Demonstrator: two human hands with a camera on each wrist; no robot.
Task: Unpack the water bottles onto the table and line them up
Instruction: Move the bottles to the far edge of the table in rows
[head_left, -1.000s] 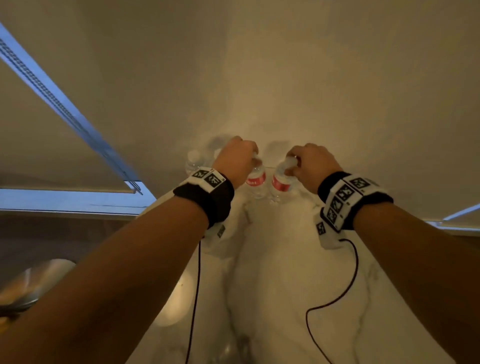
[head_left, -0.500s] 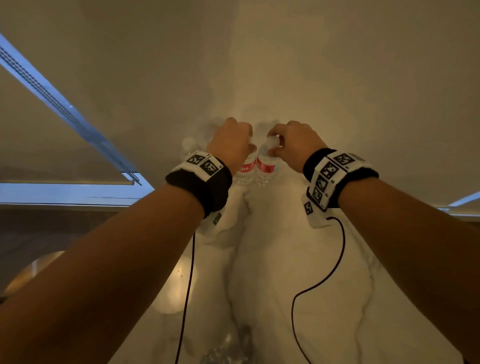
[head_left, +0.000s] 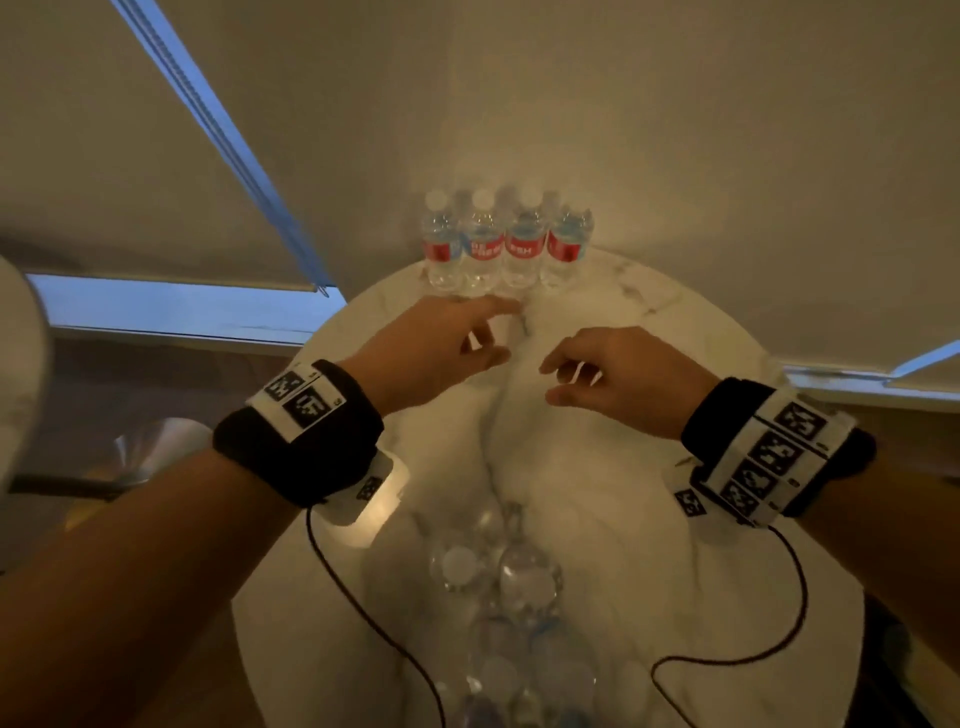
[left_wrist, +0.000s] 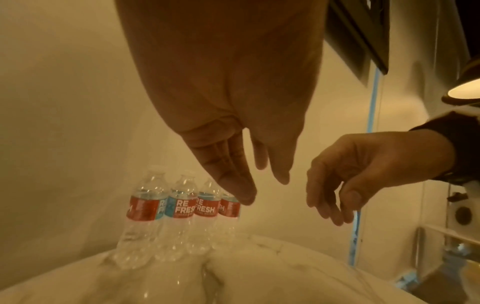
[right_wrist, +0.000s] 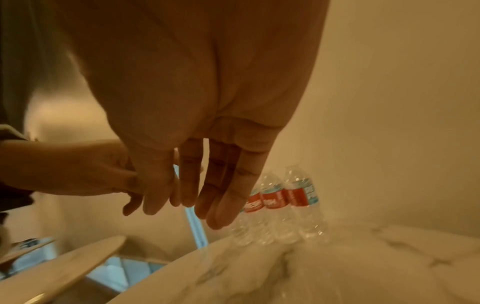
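Several clear water bottles (head_left: 506, 244) with red labels and white caps stand upright in a tight row at the far edge of the round marble table (head_left: 649, 571), against the wall. They also show in the left wrist view as the bottle row (left_wrist: 182, 209) and in the right wrist view as the bottle row (right_wrist: 283, 203). My left hand (head_left: 467, 338) hovers just short of the row, fingers relaxed, holding nothing. My right hand (head_left: 587, 374) hovers beside it, fingers loose and empty. A plastic-wrapped pack of bottles (head_left: 498, 597) lies near the table's front.
A beige wall stands right behind the bottle row. A window with a lowered blind (head_left: 156, 208) is at the left, another window edge (head_left: 909, 364) at the right. Black cables (head_left: 779, 623) run from both wristbands across the table.
Both hands have let go of the two middle bottles and drawn back toward me. The bottles now stand free in the row, and the view has tilted down to show the pack.
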